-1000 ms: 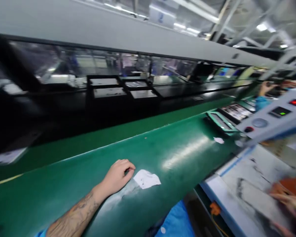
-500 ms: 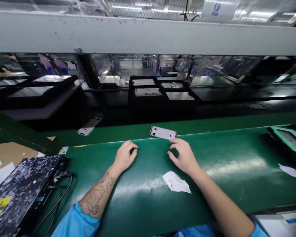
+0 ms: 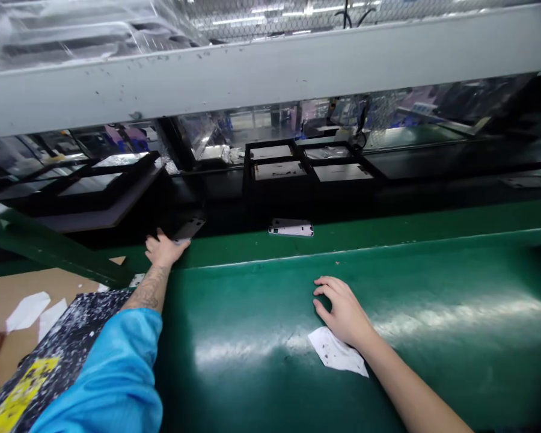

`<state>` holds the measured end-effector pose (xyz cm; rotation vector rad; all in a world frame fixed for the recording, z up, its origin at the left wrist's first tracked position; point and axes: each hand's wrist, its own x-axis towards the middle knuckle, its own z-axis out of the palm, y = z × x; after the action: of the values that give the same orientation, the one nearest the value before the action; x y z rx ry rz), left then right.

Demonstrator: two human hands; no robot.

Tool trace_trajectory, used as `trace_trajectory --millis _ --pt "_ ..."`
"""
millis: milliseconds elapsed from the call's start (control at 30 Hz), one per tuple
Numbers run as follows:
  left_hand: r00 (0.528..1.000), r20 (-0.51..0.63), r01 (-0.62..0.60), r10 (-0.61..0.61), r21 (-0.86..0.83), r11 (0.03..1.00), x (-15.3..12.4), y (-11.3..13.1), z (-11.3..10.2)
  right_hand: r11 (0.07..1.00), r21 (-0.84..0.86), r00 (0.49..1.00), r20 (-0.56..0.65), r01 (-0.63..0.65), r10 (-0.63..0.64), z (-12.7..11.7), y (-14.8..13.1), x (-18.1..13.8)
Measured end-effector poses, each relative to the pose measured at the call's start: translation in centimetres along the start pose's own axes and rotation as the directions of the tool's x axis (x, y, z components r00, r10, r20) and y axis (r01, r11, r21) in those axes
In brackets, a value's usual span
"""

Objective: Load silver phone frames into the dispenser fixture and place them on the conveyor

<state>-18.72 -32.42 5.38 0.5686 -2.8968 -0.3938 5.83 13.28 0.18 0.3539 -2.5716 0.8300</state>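
My left hand (image 3: pixel 163 249) reaches out to a phone-shaped metal plate (image 3: pixel 192 228) at the dark back edge of the bench. Its fingers are spread and the thumb lies by the plate's near end; whether it touches is hard to see. My right hand (image 3: pixel 341 308) hovers over the green bench, fingers loosely bent and apart, with nothing in it. Just below that hand lies a crumpled white paper piece (image 3: pixel 336 353). A pale phone housing (image 3: pixel 291 228) rests on the raised green ledge between my hands, apart from both.
Black framed trays (image 3: pixel 284 187) stand behind the ledge, with another stack (image 3: pixel 135 207) at the left. A speckled black box (image 3: pixel 85 313) and cardboard (image 3: pixel 67 279) with white scraps sit at the lower left. A grey beam (image 3: pixel 252 81) crosses above.
My left hand has moved left and forward to the plate at the back. The right hand has come away from the phone housing, which now lies farther back on the ledge. The view has tilted.
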Motion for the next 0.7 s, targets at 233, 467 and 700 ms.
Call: trace_trajectory --millis 233,467,700 --pt "0.959 0.196 -0.223 0.207 0.064 0.973 1.6 0.9 -1.0 0.997 -0.038 0.995 -0.069 -0.068 0.065 0.0 0.0 0.5" --pt "0.959 0.136 -0.248 0.247 -0.011 0.969 -2.1 2.5 -2.2 0.988 -0.09 0.988 0.075 -0.126 0.133 -1.1 0.0 0.0" --pt "0.818 0.121 -0.483 0.562 -0.386 0.786 -16.0 2.8 -0.1 0.796 -0.443 0.883 0.017 -0.414 0.469 -5.1 3.7 -3.7"
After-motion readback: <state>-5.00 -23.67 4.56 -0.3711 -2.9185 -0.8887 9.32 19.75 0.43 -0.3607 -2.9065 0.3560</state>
